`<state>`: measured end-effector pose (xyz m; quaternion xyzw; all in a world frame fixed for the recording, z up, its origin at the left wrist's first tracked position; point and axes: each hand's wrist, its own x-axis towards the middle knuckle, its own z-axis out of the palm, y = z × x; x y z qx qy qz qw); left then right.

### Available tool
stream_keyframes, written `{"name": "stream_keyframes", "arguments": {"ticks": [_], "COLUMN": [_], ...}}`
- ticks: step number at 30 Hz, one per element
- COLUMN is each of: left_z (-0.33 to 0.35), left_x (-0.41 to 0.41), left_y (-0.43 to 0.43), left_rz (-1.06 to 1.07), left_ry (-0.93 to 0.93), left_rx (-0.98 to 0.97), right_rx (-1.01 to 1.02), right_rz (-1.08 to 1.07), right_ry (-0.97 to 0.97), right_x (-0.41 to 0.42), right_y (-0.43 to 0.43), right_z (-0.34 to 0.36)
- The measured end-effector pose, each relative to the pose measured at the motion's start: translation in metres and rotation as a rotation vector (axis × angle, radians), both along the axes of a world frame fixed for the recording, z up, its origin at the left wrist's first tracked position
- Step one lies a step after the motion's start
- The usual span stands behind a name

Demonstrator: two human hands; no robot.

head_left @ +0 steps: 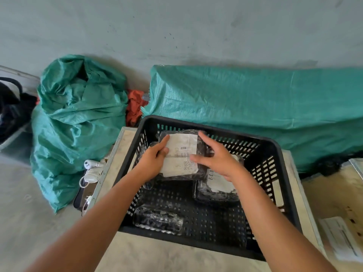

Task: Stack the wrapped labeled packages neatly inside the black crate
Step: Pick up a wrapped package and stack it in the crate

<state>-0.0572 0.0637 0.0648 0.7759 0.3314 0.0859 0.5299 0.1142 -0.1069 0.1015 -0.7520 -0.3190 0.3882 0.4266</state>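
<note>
A black perforated crate (275, 146) stands on a pale board. Inside, at the back left, lies a dark wrapped package with a white label (181, 146), on top of another package. My left hand (155, 160) grips its left edge, thumb on the label. My right hand (218, 160) hovers over its right edge with fingers spread, and I cannot tell whether it touches. A second labeled package (218, 183) lies to the right, partly under my right wrist. A third wrapped package (157, 218) lies at the crate's front left.
Green woven sacks lie behind: one crumpled sack (78, 118) at left, one long sack (255, 110) at the back. White cables and a small device (90, 169) sit left of the crate. A flat white envelope (341, 238) lies at the right on a wooden surface.
</note>
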Motion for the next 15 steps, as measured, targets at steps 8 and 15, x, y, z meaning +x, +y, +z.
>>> {"name": "stream_keyframes", "arguments": {"ticks": [8, 15], "left_z": [-0.02, -0.028], "left_x": [0.0, 0.023], "left_y": [0.007, -0.011], "left_rz": [-0.125, -0.235], "left_ry": [0.194, 0.533], "left_rx": [-0.179, 0.192], "right_rx": [-0.162, -0.436], "right_rz": [-0.023, 0.058], "right_ry": [-0.128, -0.239], "right_x": [-0.038, -0.055], "right_y": [0.013, 0.035], "right_z": [-0.054, -0.067]}}
